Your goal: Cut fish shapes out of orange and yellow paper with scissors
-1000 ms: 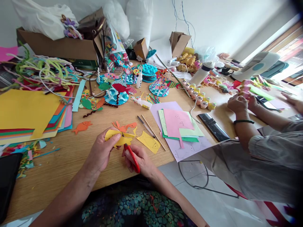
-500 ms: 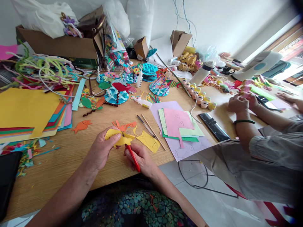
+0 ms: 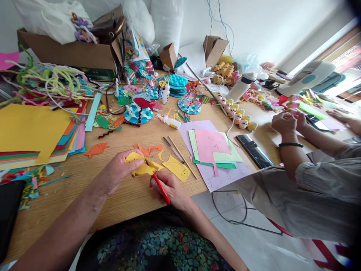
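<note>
My left hand [image 3: 120, 171] pinches a piece of yellow paper [image 3: 141, 168] between thumb and fingers, a little above the table. Red-handled scissors [image 3: 161, 189] are gripped in my right hand [image 3: 169, 188], their blades at the yellow paper and partly hidden by it. Just beyond the hands lie orange paper scraps [image 3: 149, 149]. To the right rests another yellow piece [image 3: 177, 168] with a fish drawn on it, beside a pen [image 3: 173, 149] and a thin wooden stick [image 3: 183, 157]. An orange paper fish [image 3: 96, 149] lies to the left of my hands.
Coloured paper sheets [image 3: 31, 131] are stacked at left, near paper scraps [image 3: 31, 184] and a black phone [image 3: 9, 218]. Pink and green sheets lie on a lilac sheet [image 3: 239, 175], next to another phone [image 3: 254, 151]. Finished fish crafts [image 3: 138, 113] stand behind. A co-worker's hands [image 3: 287, 122] are at right.
The yellow paper has tilted slightly in my left hand. My right hand and the scissors have shifted a little to the right.
</note>
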`<control>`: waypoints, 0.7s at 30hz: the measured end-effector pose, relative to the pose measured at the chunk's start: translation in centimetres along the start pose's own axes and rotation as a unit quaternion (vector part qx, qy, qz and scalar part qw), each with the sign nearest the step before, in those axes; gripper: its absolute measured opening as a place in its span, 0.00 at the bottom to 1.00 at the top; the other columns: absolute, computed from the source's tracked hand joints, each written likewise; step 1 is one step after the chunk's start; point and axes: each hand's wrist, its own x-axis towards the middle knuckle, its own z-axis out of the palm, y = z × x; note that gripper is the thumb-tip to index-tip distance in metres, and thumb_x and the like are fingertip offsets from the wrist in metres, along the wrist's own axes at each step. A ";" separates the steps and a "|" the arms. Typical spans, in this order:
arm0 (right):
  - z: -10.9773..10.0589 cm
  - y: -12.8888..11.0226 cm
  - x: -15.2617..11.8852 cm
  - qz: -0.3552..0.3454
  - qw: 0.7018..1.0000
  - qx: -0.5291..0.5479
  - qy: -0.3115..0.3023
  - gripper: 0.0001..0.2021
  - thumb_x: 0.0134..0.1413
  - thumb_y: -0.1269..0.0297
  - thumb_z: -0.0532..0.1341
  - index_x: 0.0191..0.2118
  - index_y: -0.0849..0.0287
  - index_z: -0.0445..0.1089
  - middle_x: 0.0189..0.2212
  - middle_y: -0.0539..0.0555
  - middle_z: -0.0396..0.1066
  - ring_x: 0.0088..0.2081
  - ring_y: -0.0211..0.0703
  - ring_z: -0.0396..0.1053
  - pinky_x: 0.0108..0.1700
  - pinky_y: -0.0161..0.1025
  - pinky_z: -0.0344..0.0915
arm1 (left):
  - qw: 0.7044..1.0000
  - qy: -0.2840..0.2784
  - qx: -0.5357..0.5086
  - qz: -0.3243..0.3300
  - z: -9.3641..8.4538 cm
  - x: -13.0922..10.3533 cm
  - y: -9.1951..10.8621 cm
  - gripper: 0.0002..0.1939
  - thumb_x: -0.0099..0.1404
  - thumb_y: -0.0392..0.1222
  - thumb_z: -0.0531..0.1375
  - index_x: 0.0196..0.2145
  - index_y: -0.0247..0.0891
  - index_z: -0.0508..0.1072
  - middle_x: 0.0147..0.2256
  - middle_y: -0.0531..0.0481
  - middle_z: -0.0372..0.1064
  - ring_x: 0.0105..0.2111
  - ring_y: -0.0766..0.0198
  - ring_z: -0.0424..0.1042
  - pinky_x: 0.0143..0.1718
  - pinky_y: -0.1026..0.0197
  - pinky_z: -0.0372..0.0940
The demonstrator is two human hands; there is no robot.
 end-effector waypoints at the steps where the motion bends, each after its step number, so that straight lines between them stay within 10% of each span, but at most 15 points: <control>1: -0.1 -0.2 0.0 0.008 1.000 0.011 -0.009 0.20 0.54 0.47 0.58 0.24 0.59 0.58 0.17 0.44 0.53 0.19 0.30 0.50 0.20 0.30 0.47 | 1.000 -0.010 0.002 -0.003 -0.2 0.1 0.0 0.08 0.50 0.44 0.64 0.25 0.37 0.71 0.23 0.56 0.64 0.23 0.68 0.61 0.25 0.66 0.57; 10: -1.1 -1.2 0.0 0.014 0.996 0.011 -0.089 0.23 0.55 0.41 0.53 0.30 0.59 0.61 0.17 0.45 0.59 0.17 0.31 0.55 0.21 0.32 0.52 | 0.997 -0.061 0.034 -0.011 -1.6 0.7 0.5 0.10 0.53 0.47 0.64 0.26 0.37 0.72 0.22 0.55 0.63 0.21 0.68 0.60 0.21 0.67 0.58; 21: -0.2 -0.9 0.6 -0.001 0.995 0.080 -0.061 0.23 0.53 0.41 0.56 0.31 0.60 0.62 0.16 0.45 0.60 0.16 0.31 0.57 0.18 0.30 0.50 | 0.999 0.009 -0.041 -0.014 -1.2 1.0 -0.2 0.09 0.49 0.43 0.67 0.26 0.37 0.74 0.23 0.56 0.66 0.22 0.71 0.59 0.21 0.69 0.57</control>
